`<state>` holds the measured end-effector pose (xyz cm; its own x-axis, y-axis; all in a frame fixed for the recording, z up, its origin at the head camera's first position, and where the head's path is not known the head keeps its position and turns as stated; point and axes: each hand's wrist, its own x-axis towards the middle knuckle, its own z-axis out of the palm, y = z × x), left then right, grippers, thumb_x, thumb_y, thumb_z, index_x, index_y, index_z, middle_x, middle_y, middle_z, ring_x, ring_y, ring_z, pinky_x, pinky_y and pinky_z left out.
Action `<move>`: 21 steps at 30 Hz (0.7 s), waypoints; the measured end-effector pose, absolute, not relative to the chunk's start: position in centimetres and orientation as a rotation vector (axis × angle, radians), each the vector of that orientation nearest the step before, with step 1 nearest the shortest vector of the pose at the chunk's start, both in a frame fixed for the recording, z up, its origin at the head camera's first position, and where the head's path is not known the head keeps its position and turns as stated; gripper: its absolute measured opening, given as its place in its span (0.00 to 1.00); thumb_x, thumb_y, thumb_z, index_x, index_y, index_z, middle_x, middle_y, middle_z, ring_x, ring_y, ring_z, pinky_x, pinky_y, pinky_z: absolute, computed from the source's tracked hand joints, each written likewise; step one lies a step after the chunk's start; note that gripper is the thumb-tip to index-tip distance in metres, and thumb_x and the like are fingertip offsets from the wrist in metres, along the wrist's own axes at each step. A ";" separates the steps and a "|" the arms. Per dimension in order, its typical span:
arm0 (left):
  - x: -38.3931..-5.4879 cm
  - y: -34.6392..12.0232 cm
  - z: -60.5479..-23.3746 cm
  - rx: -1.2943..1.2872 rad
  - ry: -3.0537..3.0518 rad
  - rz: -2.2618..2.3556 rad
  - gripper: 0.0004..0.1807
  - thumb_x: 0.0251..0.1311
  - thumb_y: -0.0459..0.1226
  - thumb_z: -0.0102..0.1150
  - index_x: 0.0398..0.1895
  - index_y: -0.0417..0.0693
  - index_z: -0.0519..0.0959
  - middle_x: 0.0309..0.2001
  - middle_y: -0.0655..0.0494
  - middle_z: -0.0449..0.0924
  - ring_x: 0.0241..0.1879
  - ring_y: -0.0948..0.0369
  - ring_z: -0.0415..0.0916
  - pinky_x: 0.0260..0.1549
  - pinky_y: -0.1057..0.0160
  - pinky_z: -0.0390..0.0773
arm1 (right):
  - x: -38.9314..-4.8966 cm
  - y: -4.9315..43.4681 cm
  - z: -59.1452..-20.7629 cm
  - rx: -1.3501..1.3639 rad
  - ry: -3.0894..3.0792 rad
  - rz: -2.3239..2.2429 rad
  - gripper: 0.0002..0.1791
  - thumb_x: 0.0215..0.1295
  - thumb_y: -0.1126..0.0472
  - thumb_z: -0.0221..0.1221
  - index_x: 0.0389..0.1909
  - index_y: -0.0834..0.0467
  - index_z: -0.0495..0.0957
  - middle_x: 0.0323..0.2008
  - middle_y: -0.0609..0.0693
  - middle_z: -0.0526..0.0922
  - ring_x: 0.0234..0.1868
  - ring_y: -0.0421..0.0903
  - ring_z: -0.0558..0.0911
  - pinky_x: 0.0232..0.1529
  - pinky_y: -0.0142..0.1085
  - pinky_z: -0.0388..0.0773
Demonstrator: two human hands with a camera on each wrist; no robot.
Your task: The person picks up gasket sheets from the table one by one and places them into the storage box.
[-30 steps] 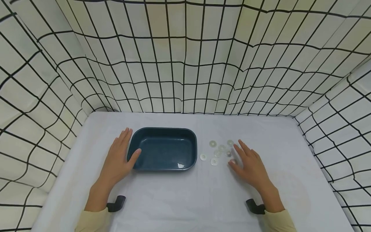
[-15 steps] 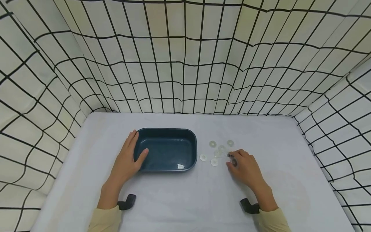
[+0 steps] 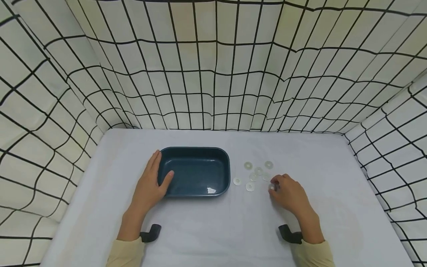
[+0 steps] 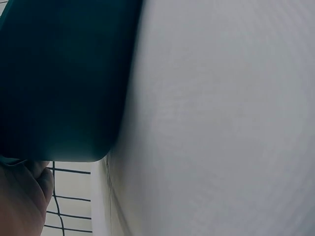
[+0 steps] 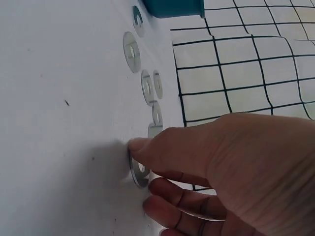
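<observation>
A dark teal tray (image 3: pixel 193 178) stands left of centre on the table, also seen from the side as the tray's wall (image 4: pixel 64 88) in the left wrist view. My left hand (image 3: pixel 150 185) lies along its left end, fingers straight against the outside and thumb over the rim. Right of the tray, my right hand (image 3: pixel 289 194) pinches a flat metal washer (image 5: pixel 139 169) between thumb and fingertips, close over the cloth. The fingers partly hide it. Several loose washers (image 3: pixel 250 186) lie flat between tray and right hand.
A white cloth (image 3: pixel 213 230) covers the table. Pale walls with black grid netting (image 3: pixel 217 85) rise behind and on both sides. Black curved pieces (image 3: pixel 151 233) sit at both wrists, by the sleeves.
My left hand has moved right, onto the tray's left end. The right hand's spread fingers have drawn in and now pinch a washer. The other washers stay on the cloth.
</observation>
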<state>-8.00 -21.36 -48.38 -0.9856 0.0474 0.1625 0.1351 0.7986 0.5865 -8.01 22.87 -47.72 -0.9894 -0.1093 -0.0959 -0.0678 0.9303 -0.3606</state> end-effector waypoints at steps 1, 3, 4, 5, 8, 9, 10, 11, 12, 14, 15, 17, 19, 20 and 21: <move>-8.0 -21.4 -48.5 -0.142 -2.847 -0.937 0.45 0.78 0.52 0.55 0.86 0.41 0.49 0.86 0.41 0.48 0.85 0.40 0.50 0.78 0.33 0.59 | -8.0 23.0 -47.6 -0.124 2.956 -0.552 0.14 0.63 0.61 0.72 0.47 0.63 0.86 0.38 0.56 0.86 0.33 0.47 0.81 0.37 0.45 0.83; -7.9 -21.6 -48.6 -0.143 -2.849 -0.936 0.45 0.78 0.53 0.54 0.87 0.42 0.48 0.87 0.42 0.47 0.85 0.41 0.50 0.79 0.33 0.59 | -8.0 23.0 -47.5 -0.101 2.937 -0.563 0.13 0.63 0.62 0.71 0.45 0.64 0.86 0.37 0.56 0.86 0.34 0.47 0.81 0.38 0.46 0.84; -7.9 -21.7 -48.7 -0.147 -2.847 -0.938 0.46 0.78 0.53 0.54 0.87 0.42 0.48 0.87 0.42 0.47 0.85 0.41 0.50 0.79 0.33 0.59 | -8.0 23.0 -47.5 -0.094 2.932 -0.569 0.13 0.63 0.62 0.71 0.45 0.64 0.86 0.37 0.55 0.86 0.35 0.47 0.82 0.39 0.46 0.84; -7.9 -21.9 -48.8 -0.156 -2.845 -0.938 0.46 0.78 0.53 0.54 0.87 0.43 0.47 0.87 0.43 0.46 0.85 0.41 0.49 0.79 0.33 0.59 | -8.0 23.0 -47.5 -0.089 2.932 -0.571 0.12 0.64 0.61 0.71 0.45 0.64 0.86 0.36 0.55 0.86 0.35 0.47 0.82 0.39 0.46 0.84; -7.9 -22.4 -49.0 -0.178 -2.854 -0.951 0.47 0.77 0.53 0.55 0.87 0.45 0.46 0.88 0.45 0.44 0.86 0.41 0.48 0.79 0.32 0.57 | -8.1 22.9 -47.8 -0.077 2.936 -0.563 0.13 0.64 0.60 0.71 0.45 0.63 0.86 0.35 0.54 0.86 0.34 0.46 0.81 0.38 0.44 0.83; -7.8 -22.5 -49.0 -0.182 -2.860 -0.951 0.47 0.77 0.53 0.56 0.88 0.46 0.45 0.88 0.46 0.43 0.86 0.41 0.47 0.80 0.32 0.56 | -8.1 22.9 -47.8 -0.079 2.938 -0.559 0.13 0.64 0.60 0.71 0.45 0.63 0.86 0.35 0.54 0.86 0.34 0.46 0.81 0.37 0.44 0.83; -7.8 -22.7 -49.1 -0.183 -2.863 -0.942 0.47 0.77 0.52 0.56 0.87 0.45 0.45 0.88 0.46 0.43 0.86 0.40 0.47 0.79 0.32 0.56 | -8.1 22.8 -47.9 -0.083 2.939 -0.556 0.13 0.64 0.59 0.71 0.44 0.64 0.86 0.34 0.53 0.86 0.33 0.46 0.80 0.36 0.43 0.82; -7.7 -22.8 -49.1 -0.186 -2.868 -0.937 0.47 0.77 0.52 0.57 0.87 0.45 0.45 0.88 0.46 0.42 0.86 0.39 0.47 0.79 0.31 0.56 | -8.1 22.8 -47.9 -0.090 2.944 -0.547 0.13 0.65 0.59 0.71 0.44 0.64 0.85 0.33 0.53 0.85 0.32 0.46 0.79 0.35 0.42 0.81; -7.7 -22.8 -49.0 -0.188 -2.871 -0.932 0.48 0.76 0.51 0.57 0.87 0.44 0.45 0.88 0.46 0.42 0.86 0.39 0.46 0.79 0.31 0.56 | -8.1 22.7 -47.9 -0.099 2.954 -0.537 0.13 0.64 0.59 0.71 0.44 0.64 0.85 0.33 0.53 0.85 0.31 0.46 0.79 0.34 0.41 0.80; -7.6 -22.7 -48.9 -0.189 -2.875 -0.917 0.48 0.76 0.51 0.58 0.87 0.42 0.46 0.88 0.45 0.42 0.85 0.37 0.47 0.79 0.31 0.55 | -8.0 22.7 -47.9 -0.121 2.985 -0.501 0.13 0.64 0.58 0.71 0.42 0.64 0.85 0.31 0.52 0.85 0.28 0.46 0.78 0.32 0.41 0.79; -7.6 -22.6 -48.7 -0.191 -2.876 -0.908 0.48 0.76 0.51 0.58 0.87 0.41 0.47 0.88 0.45 0.43 0.85 0.37 0.47 0.79 0.31 0.55 | -7.9 22.7 -47.9 -0.132 3.006 -0.475 0.13 0.63 0.58 0.71 0.41 0.64 0.85 0.31 0.53 0.85 0.27 0.46 0.78 0.31 0.42 0.79; -7.6 -22.3 -48.5 -0.195 -2.875 -0.884 0.48 0.75 0.51 0.58 0.86 0.40 0.48 0.88 0.44 0.43 0.84 0.35 0.47 0.79 0.30 0.56 | -7.8 22.7 -47.7 -0.150 3.046 -0.428 0.12 0.63 0.59 0.71 0.39 0.64 0.84 0.30 0.53 0.85 0.26 0.47 0.77 0.30 0.42 0.78; -7.7 -22.1 -48.4 -0.200 -2.878 -0.850 0.48 0.75 0.51 0.58 0.86 0.39 0.48 0.88 0.42 0.44 0.84 0.34 0.48 0.79 0.31 0.57 | -7.6 22.6 -47.6 -0.158 3.064 -0.396 0.11 0.62 0.59 0.70 0.37 0.64 0.84 0.29 0.54 0.85 0.24 0.48 0.77 0.28 0.43 0.78; -7.6 -22.0 -48.5 -0.206 -2.881 -0.830 0.48 0.75 0.51 0.58 0.86 0.38 0.49 0.87 0.41 0.44 0.84 0.34 0.48 0.79 0.31 0.57 | -7.5 22.5 -47.5 -0.152 3.067 -0.385 0.11 0.61 0.60 0.70 0.37 0.64 0.84 0.28 0.54 0.85 0.24 0.48 0.76 0.27 0.42 0.77; -7.6 -21.9 -48.5 -0.210 -2.887 -0.816 0.48 0.75 0.51 0.58 0.86 0.37 0.49 0.87 0.41 0.44 0.84 0.34 0.48 0.79 0.31 0.57 | -7.4 22.4 -47.5 -0.146 3.064 -0.378 0.11 0.60 0.60 0.70 0.36 0.65 0.84 0.27 0.54 0.85 0.23 0.48 0.76 0.26 0.41 0.75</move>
